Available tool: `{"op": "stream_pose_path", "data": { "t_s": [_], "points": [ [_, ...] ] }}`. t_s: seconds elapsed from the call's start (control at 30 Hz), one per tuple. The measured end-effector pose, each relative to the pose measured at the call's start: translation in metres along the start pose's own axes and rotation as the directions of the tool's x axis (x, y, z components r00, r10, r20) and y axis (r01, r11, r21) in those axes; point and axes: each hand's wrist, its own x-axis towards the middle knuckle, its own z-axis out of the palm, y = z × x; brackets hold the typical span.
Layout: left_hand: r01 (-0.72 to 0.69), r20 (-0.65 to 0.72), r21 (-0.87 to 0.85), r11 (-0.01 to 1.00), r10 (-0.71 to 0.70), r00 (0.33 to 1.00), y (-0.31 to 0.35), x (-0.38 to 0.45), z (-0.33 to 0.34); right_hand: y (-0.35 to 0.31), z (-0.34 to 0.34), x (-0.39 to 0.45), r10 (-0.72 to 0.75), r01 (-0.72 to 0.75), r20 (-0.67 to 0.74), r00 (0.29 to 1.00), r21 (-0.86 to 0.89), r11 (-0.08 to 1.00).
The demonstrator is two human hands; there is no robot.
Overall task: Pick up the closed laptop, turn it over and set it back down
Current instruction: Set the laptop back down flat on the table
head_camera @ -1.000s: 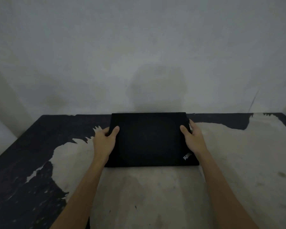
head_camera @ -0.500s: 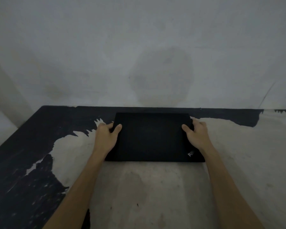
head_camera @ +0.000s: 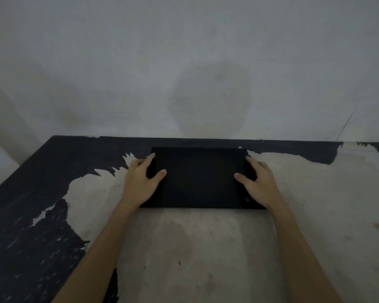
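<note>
On the worn table point(head_camera: 206, 248), closed black laptop point(head_camera: 198, 178). Left hand point(head_camera: 140, 182) clamps laptop's left edge; right hand point(head_camera: 258, 182) clamps its right edge, thumbs on top.

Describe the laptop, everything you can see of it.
The laptop is a thin, matte black slab, closed, with a plain lid facing up and a small logo mark near its front right corner, partly covered. It lies about flat on the worn table, long side toward the person, close to the far edge by the wall. The left hand grips its left edge and the right hand its right edge, thumbs on top. Whether it is lifted at all cannot be told.
</note>
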Motion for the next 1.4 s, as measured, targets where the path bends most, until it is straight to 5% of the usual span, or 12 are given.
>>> {"op": "stream_pose_path", "data": {
  "t_s": [0.27, 0.5, 0.83, 1.17, 1.4],
  "points": [
    [-0.082, 0.216, 0.071, 0.994, 0.065, 0.974, -0.009, -0.011, 0.003, 0.006, 0.007, -0.013, -0.025, 0.025, -0.003, 1.0, 0.007, 1.0],
    [-0.108, 0.149, -0.219, 0.97, 0.142, 0.979, 0.002, -0.015, 0.0, 0.005, 0.006, -0.008, -0.004, 0.012, -0.045, 0.999, 0.164, 0.986],
    [-0.151, 0.12, -0.311, 0.938, 0.197, 0.973, 0.01, 0.003, 0.005, 0.005, -0.001, 0.006, -0.021, 0.042, -0.073, 0.997, 0.301, 0.953],
    [-0.166, 0.117, -0.275, 0.947, 0.204, 0.972, 0.008, 0.013, 0.013, 0.014, 0.001, 0.021, 0.0, 0.013, -0.058, 0.998, 0.22, 0.975],
    [-0.168, -0.073, -0.181, 0.969, 0.157, 0.985, 0.01, 0.003, 0.018, 0.011, 0.002, 0.007, -0.015, 0.07, -0.356, 0.934, 0.141, 0.987]
  ]
}}
